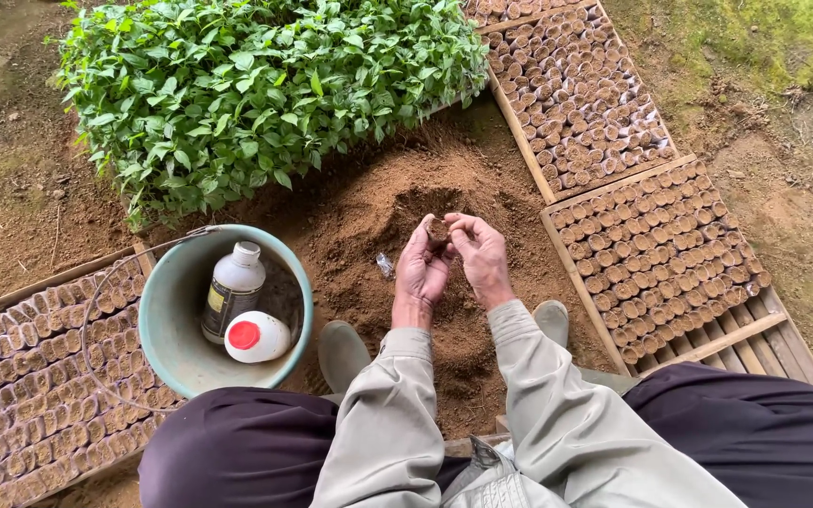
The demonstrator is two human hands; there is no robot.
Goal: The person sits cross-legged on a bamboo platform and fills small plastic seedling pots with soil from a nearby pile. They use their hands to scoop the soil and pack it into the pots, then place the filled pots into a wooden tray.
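I see both hands raised together over the soil pile point(425, 202), fingertips meeting around a small soil-filled pot point(438, 229). Left hand point(422, 268) sits under and to the left of the pot, fingers curled up and cupping it. Right hand point(479, 252) comes in from the right, fingers pinched on the pot's upper edge. So the pot lies between the two hands, touching both, at their far tips; I judge the left carries it and the right works it. Its long axis I cannot tell, too small. The tray point(656, 249) of filled pots lies right of the hands, nearer the right one. The bucket point(167, 320) with two bottles sits left, apart.
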